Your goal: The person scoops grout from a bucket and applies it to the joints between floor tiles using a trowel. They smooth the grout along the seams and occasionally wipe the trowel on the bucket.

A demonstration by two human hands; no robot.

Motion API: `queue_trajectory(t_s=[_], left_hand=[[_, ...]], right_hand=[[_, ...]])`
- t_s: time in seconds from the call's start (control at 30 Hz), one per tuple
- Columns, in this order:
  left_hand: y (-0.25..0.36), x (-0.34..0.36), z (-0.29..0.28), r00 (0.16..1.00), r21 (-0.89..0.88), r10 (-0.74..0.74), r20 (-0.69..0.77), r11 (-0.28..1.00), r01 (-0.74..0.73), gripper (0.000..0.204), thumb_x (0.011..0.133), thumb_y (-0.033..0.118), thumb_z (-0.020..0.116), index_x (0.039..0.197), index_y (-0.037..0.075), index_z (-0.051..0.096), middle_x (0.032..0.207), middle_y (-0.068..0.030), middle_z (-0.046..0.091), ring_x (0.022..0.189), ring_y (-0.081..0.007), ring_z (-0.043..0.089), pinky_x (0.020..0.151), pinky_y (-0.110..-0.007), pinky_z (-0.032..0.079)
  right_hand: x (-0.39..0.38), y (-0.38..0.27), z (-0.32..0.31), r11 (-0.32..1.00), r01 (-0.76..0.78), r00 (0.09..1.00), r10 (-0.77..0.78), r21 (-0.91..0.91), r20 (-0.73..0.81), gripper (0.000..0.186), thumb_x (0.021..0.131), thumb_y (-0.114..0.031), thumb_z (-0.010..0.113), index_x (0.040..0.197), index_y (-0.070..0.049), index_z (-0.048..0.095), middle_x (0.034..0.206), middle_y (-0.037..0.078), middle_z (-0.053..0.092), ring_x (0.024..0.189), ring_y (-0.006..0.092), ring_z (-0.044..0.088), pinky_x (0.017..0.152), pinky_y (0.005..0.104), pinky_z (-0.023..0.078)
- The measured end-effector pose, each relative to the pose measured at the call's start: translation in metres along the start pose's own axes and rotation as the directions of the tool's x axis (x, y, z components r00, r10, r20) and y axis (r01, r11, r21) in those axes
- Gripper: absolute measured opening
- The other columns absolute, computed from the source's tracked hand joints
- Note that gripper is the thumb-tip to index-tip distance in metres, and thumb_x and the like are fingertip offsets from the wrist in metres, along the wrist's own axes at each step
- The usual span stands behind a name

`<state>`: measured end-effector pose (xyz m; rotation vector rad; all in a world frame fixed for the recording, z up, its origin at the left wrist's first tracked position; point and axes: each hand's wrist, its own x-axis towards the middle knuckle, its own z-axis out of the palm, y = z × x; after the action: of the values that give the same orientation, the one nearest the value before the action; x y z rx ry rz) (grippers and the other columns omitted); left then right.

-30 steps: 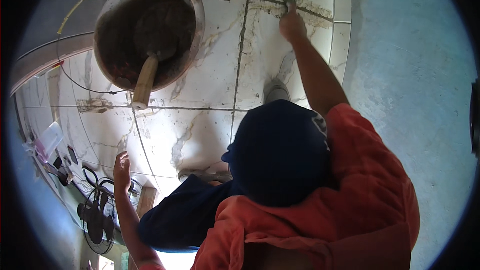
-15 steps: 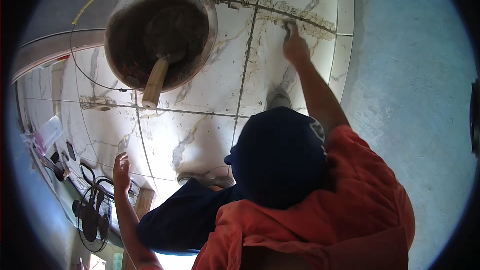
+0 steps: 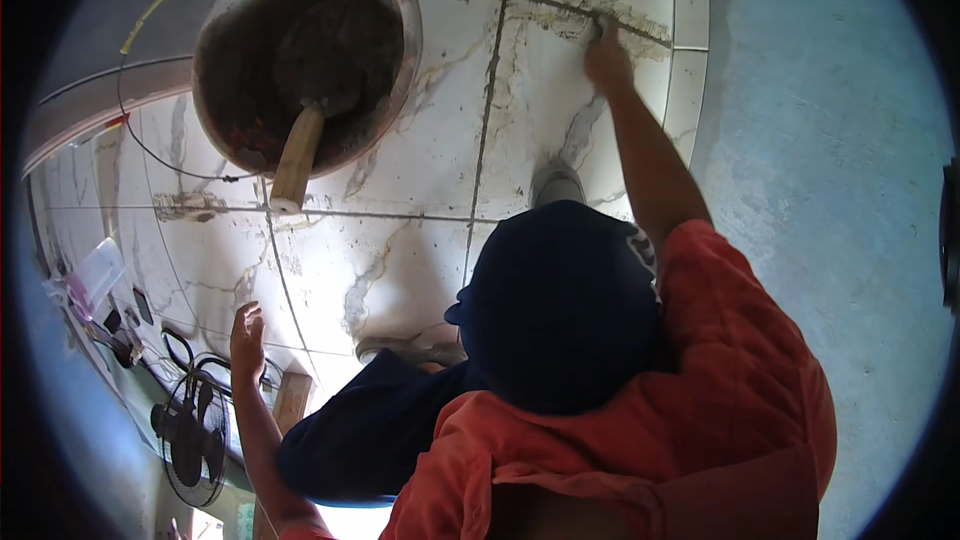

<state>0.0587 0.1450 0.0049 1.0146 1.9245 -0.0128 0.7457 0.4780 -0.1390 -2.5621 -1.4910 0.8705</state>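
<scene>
Here one round pale basin (image 3: 411, 50) holds dark paste (image 3: 330, 35), one wooden-handled tool (image 3: 298, 155); left fingers (image 3: 246, 314) half-open, empty; right fingers' (image 3: 606, 38) grip I cannot tell.

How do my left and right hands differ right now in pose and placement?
The right hand is stretched far forward to a dark, smeared tile joint, while the left hand is held back at the left, near the black fan in the picture.
The left hand's fingers curl loosely with nothing visible in them; the right hand's fingertips are at the joint, and whether they grip something is unclear.
Both are bare.
</scene>
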Motion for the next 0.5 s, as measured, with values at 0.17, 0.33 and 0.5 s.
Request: queue_trajectory(t_s=[0.17, 0.33, 0.5], left_hand=[[0.008, 0.001, -0.005, 0.995, -0.045, -0.093, -0.024, 0.995, 0.092, 0.034, 0.099, 0.014, 0.051, 0.132, 0.007, 0.054, 0.125, -0.0161, 0.061, 0.117, -0.0274, 0.056, 0.102, -0.041, 0.044], [0.004, 0.004, -0.007, 0.997, -0.005, -0.071, 0.011, 0.997, 0.072, 0.035, 0.098, 0.013, 0.051, 0.132, 0.006, 0.054, 0.124, -0.0159, 0.061, 0.117, -0.0274, 0.057, 0.103, -0.042, 0.043], [0.013, -0.008, -0.007, 0.991, -0.033, -0.132, -0.014, 0.991, 0.131, 0.034, 0.1, 0.014, 0.05, 0.132, 0.006, 0.054, 0.125, -0.0158, 0.061, 0.118, -0.0274, 0.057, 0.104, -0.041, 0.043]], right_hand=[[-0.031, -0.006, 0.001, 0.997, 0.041, 0.999, -0.04, -0.064, 0.015, 0.059, 0.099, -0.028, 0.041, 0.154, -0.024, 0.02, 0.11, 0.034, 0.066, 0.105, 0.0493, 0.064, 0.091, 0.0584, 0.049], [-0.005, -0.01, 0.009, 0.993, 0.033, 0.999, -0.028, -0.114, 0.046, 0.061, 0.097, -0.025, 0.039, 0.155, -0.023, 0.02, 0.112, 0.032, 0.066, 0.105, 0.0481, 0.065, 0.092, 0.0579, 0.049], [-0.025, -0.008, 0.001, 0.993, 0.085, 0.995, -0.081, -0.081, 0.049, 0.056, 0.099, -0.026, 0.042, 0.152, -0.024, 0.024, 0.111, 0.032, 0.066, 0.104, 0.0498, 0.064, 0.093, 0.0585, 0.048]])
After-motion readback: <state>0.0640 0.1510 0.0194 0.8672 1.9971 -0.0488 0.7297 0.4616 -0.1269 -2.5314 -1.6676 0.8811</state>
